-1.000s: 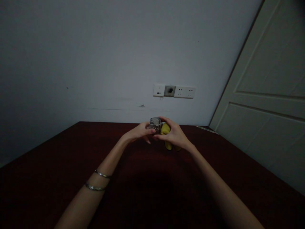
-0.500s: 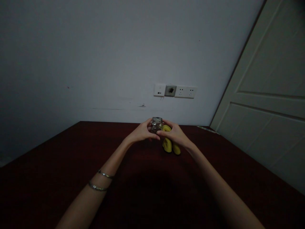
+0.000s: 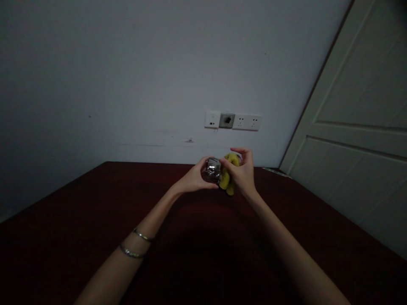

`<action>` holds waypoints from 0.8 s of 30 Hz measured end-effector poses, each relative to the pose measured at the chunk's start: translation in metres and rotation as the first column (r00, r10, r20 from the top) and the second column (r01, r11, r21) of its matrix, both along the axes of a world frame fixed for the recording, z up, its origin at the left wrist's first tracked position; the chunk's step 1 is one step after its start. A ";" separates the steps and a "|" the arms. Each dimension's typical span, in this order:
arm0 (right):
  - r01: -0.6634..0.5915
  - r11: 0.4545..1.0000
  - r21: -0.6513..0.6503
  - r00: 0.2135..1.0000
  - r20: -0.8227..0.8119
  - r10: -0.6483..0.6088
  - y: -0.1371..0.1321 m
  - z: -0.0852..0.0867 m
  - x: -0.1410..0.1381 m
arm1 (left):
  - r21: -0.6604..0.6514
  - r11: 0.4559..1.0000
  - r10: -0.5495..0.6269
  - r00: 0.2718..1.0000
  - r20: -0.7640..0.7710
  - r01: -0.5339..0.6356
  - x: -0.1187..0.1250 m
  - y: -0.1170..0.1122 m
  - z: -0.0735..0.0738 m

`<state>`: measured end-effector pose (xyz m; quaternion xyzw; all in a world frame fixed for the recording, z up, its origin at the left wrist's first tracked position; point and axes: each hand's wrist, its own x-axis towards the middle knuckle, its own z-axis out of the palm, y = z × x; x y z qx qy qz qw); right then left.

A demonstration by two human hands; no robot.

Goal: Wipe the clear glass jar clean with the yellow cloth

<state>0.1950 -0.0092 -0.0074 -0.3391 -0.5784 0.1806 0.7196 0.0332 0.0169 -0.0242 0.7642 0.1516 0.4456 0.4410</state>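
Observation:
Above the far part of the table, my left hand (image 3: pixel 194 177) holds a small, dark, shiny block (image 3: pixel 213 170), with thumb below and fingers around its left side. Its surface glints like clear wrapping; what it is I cannot make out. My right hand (image 3: pixel 244 173) is closed on a yellow, soft-looking thing (image 3: pixel 225 179) with rounded lobes, just right of the block. The thumb lies across its upper part, near the block, and one finger sticks out above. Whether the yellow thing is fastened to the block I cannot tell.
The dark red table (image 3: pixel 133 190) runs back to a pale wall (image 3: pixel 143 76). A row of sockets and switches (image 3: pixel 233 121) is set in the wall behind my hands. A white panelled door (image 3: pixel 359 127) leans into view on the right. The light is dim.
The block has turned and shifted slightly right in my left hand. My right hand has left the block's side, moved right and up, and taken hold of the yellow thing, which hung lower before.

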 end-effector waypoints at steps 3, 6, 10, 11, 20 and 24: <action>0.061 0.996 0.062 0.997 -0.050 -0.058 -0.002 0.000 -0.008 | -0.027 0.999 -0.033 0.999 0.006 0.034 0.008 -0.006 -0.002; 0.055 0.995 0.086 0.994 -0.096 -0.047 -0.001 -0.002 -0.012 | -0.058 0.997 -0.039 0.999 0.036 0.041 0.013 -0.009 -0.003; 0.039 0.994 0.101 0.989 -0.144 -0.024 0.000 -0.005 -0.016 | -0.120 0.991 -0.051 0.994 0.099 0.062 0.015 -0.009 -0.003; 0.029 0.994 0.105 0.989 -0.146 -0.013 0.000 -0.006 -0.016 | -0.130 0.990 -0.048 0.993 0.112 0.063 0.015 -0.009 -0.003; 0.057 0.978 0.200 0.997 0.039 -0.066 0.001 -0.020 -0.013 | -0.184 0.982 -0.001 0.981 0.193 0.037 0.013 -0.001 -0.004; 0.100 0.978 0.185 0.995 0.008 -0.104 0.001 -0.018 -0.014 | -0.181 0.982 -0.025 0.979 0.202 0.062 0.012 0.000 -0.003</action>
